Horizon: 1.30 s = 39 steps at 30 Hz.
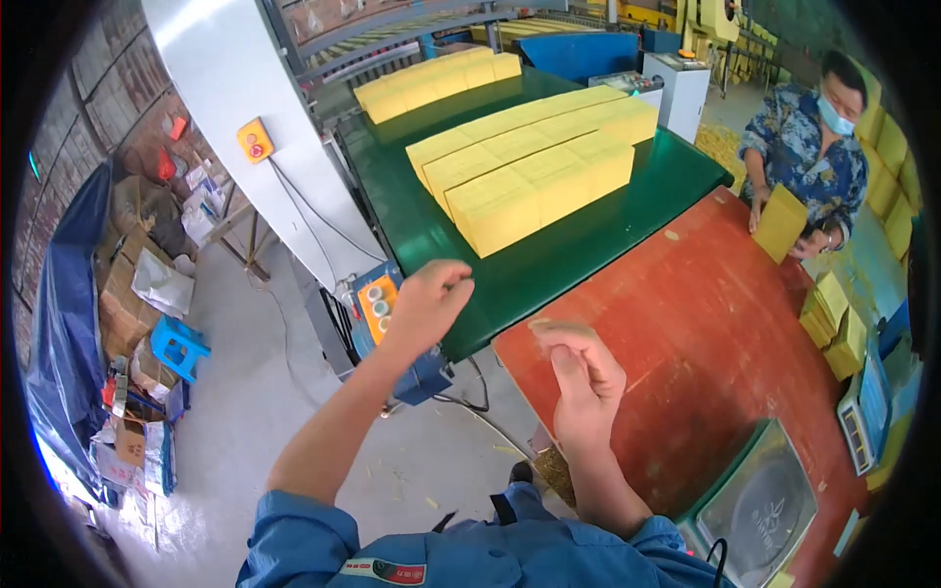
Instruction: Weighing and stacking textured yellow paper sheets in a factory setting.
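Note:
My left hand (pixel 429 306) is raised over the near corner of the green conveyor belt (pixel 534 284), its fingers curled in and nothing visible in them. My right hand (pixel 586 387) hovers by the near left edge of the red tabletop (pixel 676 333). Its fingers are bent toward the thumb, also without anything visible in them. Beyond my hands, long blocks of stacked yellow paper (pixel 544 191) lie in rows on the belt, apart from both hands. Another yellow row (pixel 436 83) lies farther back on the belt.
An orange button box (pixel 375 306) is below my left forearm. Across the table a masked person (pixel 804 147) holds a yellow paper bundle (pixel 781 223). Smaller yellow bundles (pixel 833 318) and a scale (pixel 863 412) stand at right. A blue stool (pixel 178 348) is on the floor at left.

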Available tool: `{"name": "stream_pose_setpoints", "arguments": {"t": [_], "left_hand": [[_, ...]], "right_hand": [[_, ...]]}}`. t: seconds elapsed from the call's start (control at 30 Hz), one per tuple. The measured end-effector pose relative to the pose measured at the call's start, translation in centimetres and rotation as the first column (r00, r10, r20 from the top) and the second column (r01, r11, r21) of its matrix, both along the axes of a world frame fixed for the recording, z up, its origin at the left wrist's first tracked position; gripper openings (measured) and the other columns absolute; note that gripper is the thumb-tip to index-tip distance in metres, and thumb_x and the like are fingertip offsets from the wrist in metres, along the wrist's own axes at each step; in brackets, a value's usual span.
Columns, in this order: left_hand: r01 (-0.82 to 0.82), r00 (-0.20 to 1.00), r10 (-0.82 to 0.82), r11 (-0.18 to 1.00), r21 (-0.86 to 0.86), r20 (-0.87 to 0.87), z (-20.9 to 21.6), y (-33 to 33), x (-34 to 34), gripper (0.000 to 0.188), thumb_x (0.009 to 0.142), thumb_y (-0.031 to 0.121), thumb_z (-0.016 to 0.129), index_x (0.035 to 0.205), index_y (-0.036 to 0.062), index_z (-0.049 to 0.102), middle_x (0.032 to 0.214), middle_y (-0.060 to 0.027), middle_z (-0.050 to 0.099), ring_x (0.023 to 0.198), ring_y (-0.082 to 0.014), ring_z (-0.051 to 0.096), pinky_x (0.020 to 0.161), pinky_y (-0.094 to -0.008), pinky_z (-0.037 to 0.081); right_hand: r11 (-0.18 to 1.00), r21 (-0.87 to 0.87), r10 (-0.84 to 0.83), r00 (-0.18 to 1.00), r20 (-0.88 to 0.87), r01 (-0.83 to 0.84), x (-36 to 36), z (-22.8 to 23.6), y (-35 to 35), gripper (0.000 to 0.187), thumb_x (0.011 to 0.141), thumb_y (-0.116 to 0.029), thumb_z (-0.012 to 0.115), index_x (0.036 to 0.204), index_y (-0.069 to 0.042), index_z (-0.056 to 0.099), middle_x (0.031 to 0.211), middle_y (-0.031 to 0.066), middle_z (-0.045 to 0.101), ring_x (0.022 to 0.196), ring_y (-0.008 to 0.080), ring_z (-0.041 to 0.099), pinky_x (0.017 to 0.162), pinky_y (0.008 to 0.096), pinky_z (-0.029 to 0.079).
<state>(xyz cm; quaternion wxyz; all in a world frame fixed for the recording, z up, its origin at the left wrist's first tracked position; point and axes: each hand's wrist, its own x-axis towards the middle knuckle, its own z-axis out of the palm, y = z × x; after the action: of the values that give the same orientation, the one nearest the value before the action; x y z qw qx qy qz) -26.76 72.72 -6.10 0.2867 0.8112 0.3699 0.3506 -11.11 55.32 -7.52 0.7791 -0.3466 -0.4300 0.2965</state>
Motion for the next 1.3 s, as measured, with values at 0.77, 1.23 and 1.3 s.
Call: {"name": "stream_pose_setpoints", "arguments": {"t": [0.77, 1.23, 1.3], "left_hand": [[0.154, 0.898, -0.024, 0.953, 0.261, -0.439, -10.0, 25.5, 10.7, 0.050, 0.097, 0.038, 0.055, 0.134, 0.0041, 0.056, 0.128, -0.0166, 0.058, 0.119, -0.0346, 0.056, 0.099, -0.0474, 0.046], [0.797, 0.596, -0.764, 0.600, 0.066, -0.246, -7.2, -0.9, 5.9, 0.059, 0.086, 0.025, 0.069, 0.135, -0.0036, 0.052, 0.128, -0.0202, 0.056, 0.110, -0.0388, 0.057, 0.092, -0.0474, 0.047], [0.839, 0.534, -0.807, 0.542, 0.044, -0.253, -7.0, -4.0, 5.4, 0.061, 0.084, 0.023, 0.071, 0.135, -0.0037, 0.051, 0.128, -0.0205, 0.056, 0.110, -0.0397, 0.056, 0.093, -0.0481, 0.047]], "right_hand": [[0.833, -0.504, -0.305, 0.950, -0.073, 0.229, -0.3, -7.3, 9.9, 0.022, 0.094, 0.000, 0.051, 0.101, 0.000, 0.072, 0.099, 0.0049, 0.072, 0.092, 0.0105, 0.061, 0.086, 0.0275, 0.047], [0.748, -0.664, -0.568, 0.516, -0.641, -0.001, -11.2, -15.1, -6.4, 0.039, 0.101, -0.011, 0.046, 0.137, 0.004, 0.052, 0.133, 0.0159, 0.061, 0.119, 0.0253, 0.060, 0.104, 0.0378, 0.046], [0.774, -0.632, -0.580, 0.450, -0.679, 0.044, -11.3, -14.5, -7.6, 0.044, 0.101, -0.011, 0.045, 0.142, 0.005, 0.045, 0.142, 0.0182, 0.054, 0.128, 0.0282, 0.055, 0.109, 0.0409, 0.041]]}}
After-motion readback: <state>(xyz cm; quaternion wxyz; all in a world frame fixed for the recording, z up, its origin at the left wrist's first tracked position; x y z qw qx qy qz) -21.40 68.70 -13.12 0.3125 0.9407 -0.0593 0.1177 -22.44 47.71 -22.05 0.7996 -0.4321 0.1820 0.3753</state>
